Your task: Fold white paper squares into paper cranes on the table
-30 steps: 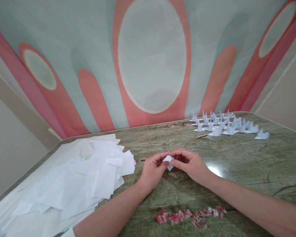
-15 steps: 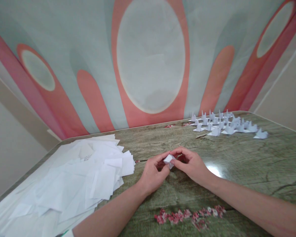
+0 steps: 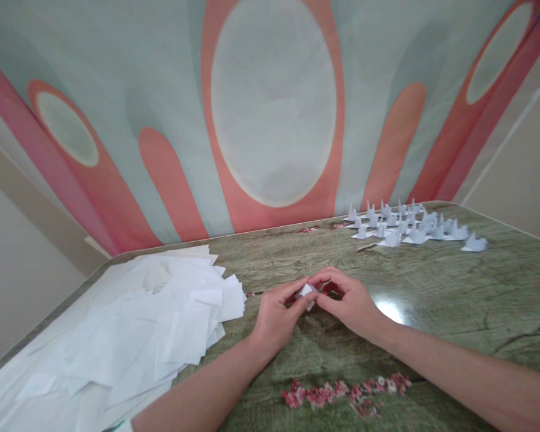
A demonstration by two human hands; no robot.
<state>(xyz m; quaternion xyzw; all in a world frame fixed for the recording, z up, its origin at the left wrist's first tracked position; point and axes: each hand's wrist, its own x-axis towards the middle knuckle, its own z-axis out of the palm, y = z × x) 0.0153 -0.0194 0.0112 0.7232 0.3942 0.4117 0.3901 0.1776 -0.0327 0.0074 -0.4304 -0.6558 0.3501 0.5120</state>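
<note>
Between my two hands, just above the middle of the table, is a small folded white paper (image 3: 308, 290). My left hand (image 3: 279, 309) pinches it from the left, with the thumb across its near side. From the right, my right hand (image 3: 344, 297) grips it with thumb and fingertips, the fingers curled over its far side. The fingertips of both hands meet around the paper and hide much of it, so its exact folds cannot be made out.
A spread heap of loose white paper sheets (image 3: 130, 324) covers the left of the wood-patterned table (image 3: 454, 300). At the back right stand several folded white paper cranes (image 3: 416, 234) in rows. A patterned backdrop (image 3: 274, 102) rises behind the table's far edge.
My left thumb has shifted up and right over the folded paper, covering more of its near side. The paper is slightly turned, and both hands still hold it in nearly the same place.
</note>
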